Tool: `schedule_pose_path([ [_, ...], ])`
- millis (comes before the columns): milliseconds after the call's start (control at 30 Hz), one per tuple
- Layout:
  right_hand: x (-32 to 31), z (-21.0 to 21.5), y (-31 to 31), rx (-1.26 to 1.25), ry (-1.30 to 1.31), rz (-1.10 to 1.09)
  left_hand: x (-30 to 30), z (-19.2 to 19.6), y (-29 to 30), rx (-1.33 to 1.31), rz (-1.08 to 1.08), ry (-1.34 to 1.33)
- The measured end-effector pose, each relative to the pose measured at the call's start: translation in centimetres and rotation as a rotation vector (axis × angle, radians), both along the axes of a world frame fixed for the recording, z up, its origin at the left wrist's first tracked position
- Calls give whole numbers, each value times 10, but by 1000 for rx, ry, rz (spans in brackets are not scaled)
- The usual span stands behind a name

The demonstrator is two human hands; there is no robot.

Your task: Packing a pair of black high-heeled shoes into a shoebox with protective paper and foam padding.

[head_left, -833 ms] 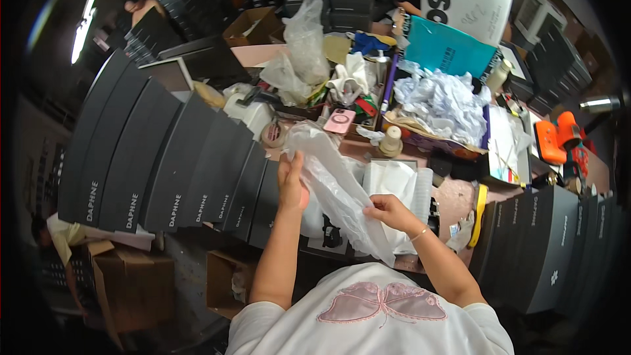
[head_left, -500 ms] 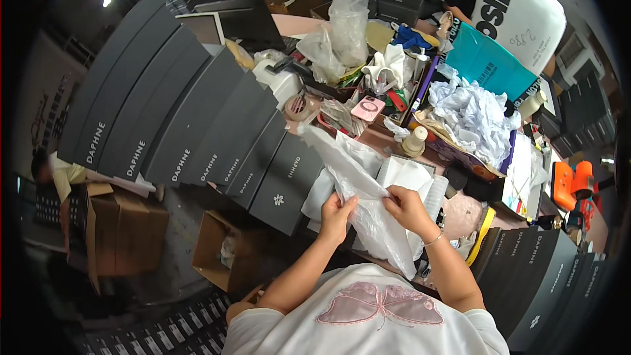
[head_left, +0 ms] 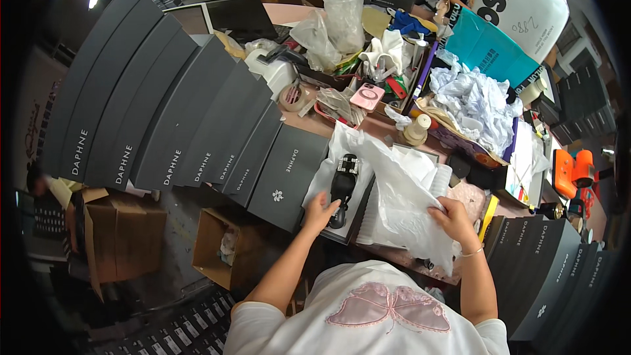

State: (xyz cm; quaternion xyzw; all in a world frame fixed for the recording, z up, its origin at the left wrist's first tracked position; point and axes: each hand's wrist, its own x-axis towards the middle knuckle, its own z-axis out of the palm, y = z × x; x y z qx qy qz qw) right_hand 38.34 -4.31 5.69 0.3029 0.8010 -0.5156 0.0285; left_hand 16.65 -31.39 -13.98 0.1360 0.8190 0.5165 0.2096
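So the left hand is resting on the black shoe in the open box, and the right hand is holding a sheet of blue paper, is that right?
Not quite. In the head view the right hand holds white tissue paper, not blue. The left hand does rest on the black shoe in the open box.

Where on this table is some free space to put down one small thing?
A bare strip lies between the tape roll and the white paper, near the small bottle. The back, with plastic bags and crumpled paper, is crowded.
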Motion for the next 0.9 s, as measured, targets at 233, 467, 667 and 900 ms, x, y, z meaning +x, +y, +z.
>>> schedule_pose_path([
  [233, 8, 39, -39, 386, 106, -49, -29, -4, 18, 123, -73, -835],
  [467, 49, 65, -74, 270, 51, -427, -5, 108, -25, 1181, -772, -1782],
  [667, 67, 63, -117, 301, 26, -497, 27, 119, -12, 1320, -1100, -2185],
  [900, 90, 50, -129, 255, 103, -420, 58, 144, -35, 837, -938, -1804],
])
